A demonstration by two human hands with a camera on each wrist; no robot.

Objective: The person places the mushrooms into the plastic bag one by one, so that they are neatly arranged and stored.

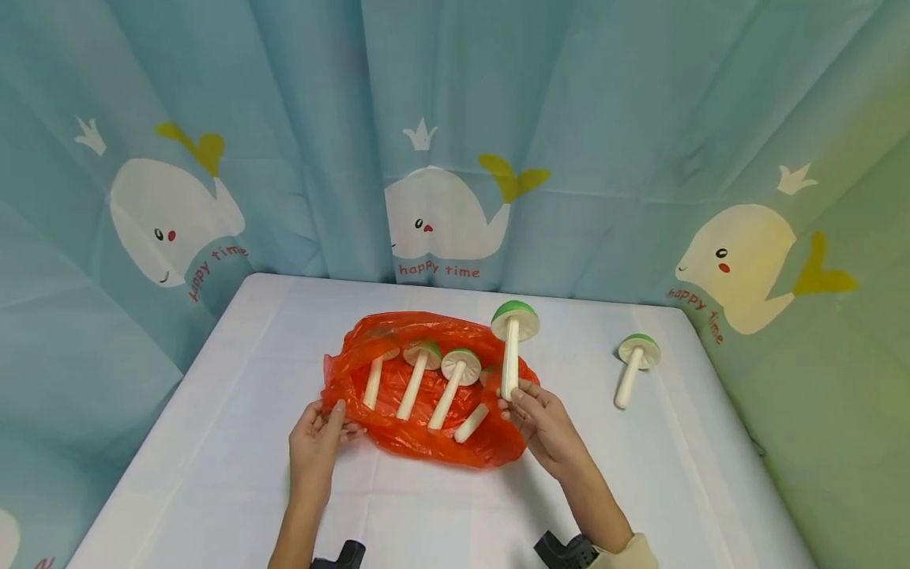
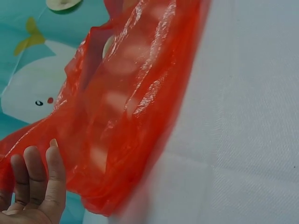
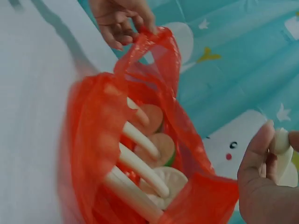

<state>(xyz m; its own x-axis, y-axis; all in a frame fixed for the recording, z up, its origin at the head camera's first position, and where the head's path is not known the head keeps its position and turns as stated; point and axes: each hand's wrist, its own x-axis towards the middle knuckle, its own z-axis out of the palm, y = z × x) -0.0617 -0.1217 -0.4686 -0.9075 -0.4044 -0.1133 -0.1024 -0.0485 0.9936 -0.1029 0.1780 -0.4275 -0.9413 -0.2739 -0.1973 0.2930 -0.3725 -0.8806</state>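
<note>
An orange-red plastic bag point(image 1: 426, 446) lies spread on the table, its mouth gaping. Several toy mushrooms with green caps and pale stems, one a mushroom point(image 1: 451, 387) near the middle, lie inside it in a slanting row. My left hand point(image 1: 316, 442) pinches the bag's left edge; the right wrist view shows that hand point(image 3: 124, 21) at a loop of the bag. Between thumb and fingers, my right hand point(image 1: 543, 427) holds another toy mushroom point(image 1: 510, 359) by the lower stem, cap up, over the bag's right side. Its stem end point(image 3: 281, 142) shows in the right wrist view.
One more toy mushroom point(image 1: 629, 381) lies on the white table point(image 1: 697, 458) to the right of the bag. Behind the table hangs a blue curtain point(image 1: 604, 158) printed with whales, turning greenish at the right.
</note>
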